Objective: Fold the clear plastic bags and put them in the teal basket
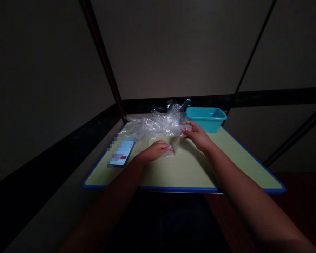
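While both hands meet over the middle of the table (242, 168), a thin clear film (176, 144) spans the space between them, just in front of a crumpled heap of clear plastic (158, 126). Its long axis slants from the near left, by the left hand (158, 150), up and away to the far right, toward the right hand (197, 136); one lower corner points back at the person, close to the tabletop. The right hand pinches the upper end between thumb and fingers, with the index finger stretched leftward above. The left hand lies low, palm down, its fingers drawn together at the lower end; the light is dim and the film see-through, so I cannot tell whether they pinch it or merely press on it.

Along the near side, bare tabletop runs from below the hands to the blue edging (184, 189), leaving open room there and to the right of the right hand. Behind, the heap fills the far left and centre, reaching to the side of a teal basket (208, 121) near the far right corner. A phone (125, 153) lies slantwise near the left edge, its top pointing away.
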{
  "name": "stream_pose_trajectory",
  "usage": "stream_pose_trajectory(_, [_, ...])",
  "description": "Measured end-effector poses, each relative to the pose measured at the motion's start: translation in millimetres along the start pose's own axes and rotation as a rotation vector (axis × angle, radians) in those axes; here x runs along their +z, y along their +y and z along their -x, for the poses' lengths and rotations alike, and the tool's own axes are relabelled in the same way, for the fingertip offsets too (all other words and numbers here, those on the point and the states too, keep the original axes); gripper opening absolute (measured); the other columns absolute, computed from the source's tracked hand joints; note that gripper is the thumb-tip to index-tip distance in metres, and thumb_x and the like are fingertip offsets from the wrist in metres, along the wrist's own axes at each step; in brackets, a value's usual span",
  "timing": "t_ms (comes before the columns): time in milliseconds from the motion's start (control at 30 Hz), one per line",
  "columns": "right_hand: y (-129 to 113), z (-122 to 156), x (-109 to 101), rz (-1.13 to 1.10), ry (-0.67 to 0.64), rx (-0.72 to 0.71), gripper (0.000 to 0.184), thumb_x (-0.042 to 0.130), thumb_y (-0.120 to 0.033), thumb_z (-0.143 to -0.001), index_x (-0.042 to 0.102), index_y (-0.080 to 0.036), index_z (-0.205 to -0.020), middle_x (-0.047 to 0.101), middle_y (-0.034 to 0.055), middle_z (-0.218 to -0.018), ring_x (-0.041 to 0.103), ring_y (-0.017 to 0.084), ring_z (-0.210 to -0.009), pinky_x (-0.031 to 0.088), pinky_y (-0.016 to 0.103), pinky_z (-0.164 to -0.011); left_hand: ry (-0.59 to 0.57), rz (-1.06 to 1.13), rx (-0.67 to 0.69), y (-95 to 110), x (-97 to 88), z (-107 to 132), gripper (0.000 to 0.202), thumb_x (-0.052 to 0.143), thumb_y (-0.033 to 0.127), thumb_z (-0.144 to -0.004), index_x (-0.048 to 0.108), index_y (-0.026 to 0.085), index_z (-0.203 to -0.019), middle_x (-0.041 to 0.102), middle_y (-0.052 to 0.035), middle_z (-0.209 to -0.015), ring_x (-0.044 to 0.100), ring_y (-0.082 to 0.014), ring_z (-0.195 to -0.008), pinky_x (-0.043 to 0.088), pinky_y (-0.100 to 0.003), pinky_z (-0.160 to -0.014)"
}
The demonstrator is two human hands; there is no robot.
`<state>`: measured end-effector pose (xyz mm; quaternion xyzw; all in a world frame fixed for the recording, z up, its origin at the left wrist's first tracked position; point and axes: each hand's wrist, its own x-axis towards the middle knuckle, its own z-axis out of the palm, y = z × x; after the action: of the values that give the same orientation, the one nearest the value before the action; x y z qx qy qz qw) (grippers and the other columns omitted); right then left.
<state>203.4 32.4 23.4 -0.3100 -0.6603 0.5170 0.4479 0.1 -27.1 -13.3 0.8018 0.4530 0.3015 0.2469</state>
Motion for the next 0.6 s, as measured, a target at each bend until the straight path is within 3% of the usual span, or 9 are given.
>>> stream_pose_trajectory(233, [9.6,-2.1,7.8,0.021,-0.091,-0.059,0.043,0.064,-0.037,-0.071,0.051,-0.019,-0.107,0.065,-0.0006,-0.072,0.060,0.013,-0.067,0.044,0.023,-0.061,0.058,0.158,-0.082,5.0,0.5,-0.3,0.024,0.050,0.033,-0.084,0.072,0.024,-0.083,0.063,-0.0031,-0.091,0.055,-0.0183,-0.094,0.034,-0.028,-0.096])
stream_pose_trajectory(367, [12.1,-1.9,15.5,-0.024,-0.160,-0.060,0.042,0.064,-0.034,-0.071,0.051,-0.018,-0.107,0.064,-0.0022,-0.069,0.060,0.012,-0.067,0.044,0.024,-0.066,0.091,0.251,-0.174,4.1,1.5,0.4,0.044,0.035,0.043,-0.090,0.072,0.022,-0.080,0.066,-0.0030,-0.096,0.054,-0.0187,-0.099,0.032,-0.029,-0.099])
stream_pose_trajectory(467, [12.5,-0.3,21.4,-0.042,-0.181,-0.053,0.042,0.064,-0.032,-0.071,0.051,-0.018,-0.108,0.065,-0.0026,-0.070,0.061,0.012,-0.068,0.045,0.025,-0.069,0.098,0.362,-0.257,-0.3,3.4,-2.2,0.060,0.021,0.049,-0.092,0.071,0.019,-0.079,0.068,-0.0052,-0.090,0.057,-0.0186,-0.090,0.038,-0.031,-0.092])
stream_pose_trajectory(600, [12.9,2.0,27.3,-0.073,-0.244,-0.041,0.046,0.066,-0.034,-0.071,0.050,-0.019,-0.112,0.066,-0.0022,-0.073,0.063,0.014,-0.072,0.045,0.026,-0.072,0.165,0.519,-0.322,-9.9,7.1,-8.4,0.066,0.018,0.055,-0.091,0.068,0.017,-0.073,0.067,-0.0061,-0.076,0.059,-0.0176,-0.078,0.044,-0.031,-0.080])
